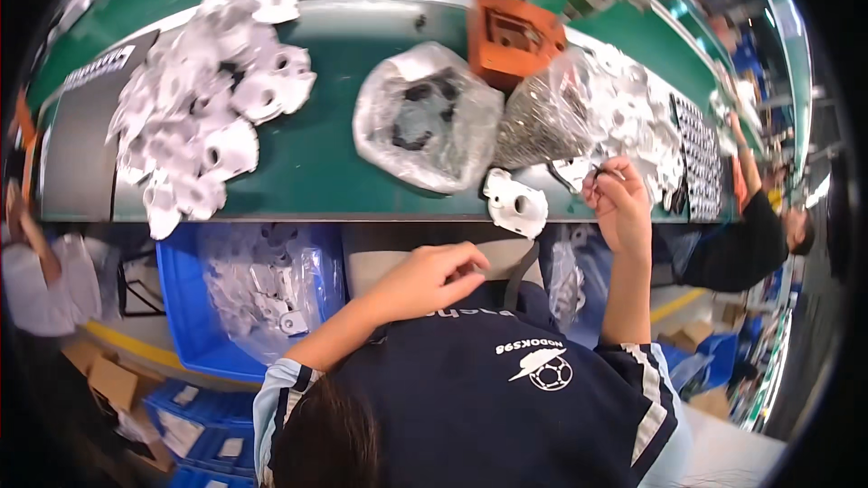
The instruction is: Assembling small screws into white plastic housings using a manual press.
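My right hand [619, 197] is raised at the table's front edge, thumb and fingertips pinched on a small dark part [598, 173] whose kind is too small to make out. My left hand [438, 278] hovers in front of my body, fingers loosely bent and apart, with nothing visible in it. Between the hands, a white plastic housing [517, 204] with a round hole lies at the table edge. Behind it stand a clear bag of small metal pieces [547, 117] and an open clear bag [375, 131] with dark parts inside.
White housings are heaped on the left [194, 108] and right [633, 108] of the green table [307, 163]. An orange fixture [515, 36] stands behind the bags, beside a black tray [701, 158]. Below the edge is a blue bin [194, 307]. A co-worker [746, 235] works at right.
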A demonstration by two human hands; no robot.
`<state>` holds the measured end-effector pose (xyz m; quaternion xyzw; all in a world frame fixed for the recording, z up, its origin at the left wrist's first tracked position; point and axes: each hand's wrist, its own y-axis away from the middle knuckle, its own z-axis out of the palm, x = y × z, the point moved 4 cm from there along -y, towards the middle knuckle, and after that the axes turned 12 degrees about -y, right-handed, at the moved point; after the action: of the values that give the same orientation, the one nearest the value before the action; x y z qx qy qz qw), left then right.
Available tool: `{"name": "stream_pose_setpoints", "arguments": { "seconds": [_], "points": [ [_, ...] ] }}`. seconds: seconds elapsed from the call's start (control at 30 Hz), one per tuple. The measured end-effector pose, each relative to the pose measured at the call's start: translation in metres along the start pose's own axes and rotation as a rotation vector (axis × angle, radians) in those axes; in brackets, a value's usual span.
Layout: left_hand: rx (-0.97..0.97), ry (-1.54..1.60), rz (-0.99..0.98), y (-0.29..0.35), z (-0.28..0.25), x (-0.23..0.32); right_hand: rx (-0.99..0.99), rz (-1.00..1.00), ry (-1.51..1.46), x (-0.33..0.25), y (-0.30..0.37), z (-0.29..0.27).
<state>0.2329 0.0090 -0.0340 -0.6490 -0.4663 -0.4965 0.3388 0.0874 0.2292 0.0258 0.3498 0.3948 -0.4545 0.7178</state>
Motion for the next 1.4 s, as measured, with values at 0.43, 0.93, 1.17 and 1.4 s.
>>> {"name": "stream_pose_setpoints", "arguments": {
  "seconds": [0.43, 0.93, 1.17, 1.4],
  "points": [
    [0.305, -1.032, -0.134, -0.097, 0.051, 0.015, 0.099, 0.167, -0.209, -0.004, -0.012, -0.094],
    [0.336, 0.478, -0.263, -0.088, 0.022, 0.007, -0.055, 0.224, -0.056, -0.057, -0.034, -0.118],
    [0.246, 0.578, -0.277, -0.104, 0.036, -0.003, 0.049, -0.22, 0.633, -0.056, -0.012, -0.123],
    [0.328, 0.956, -0.245, -0.104, 0.039, 0.003, 0.385, -0.083, 0.951, -0.014, 0.003, -0.124]
  ]
}}
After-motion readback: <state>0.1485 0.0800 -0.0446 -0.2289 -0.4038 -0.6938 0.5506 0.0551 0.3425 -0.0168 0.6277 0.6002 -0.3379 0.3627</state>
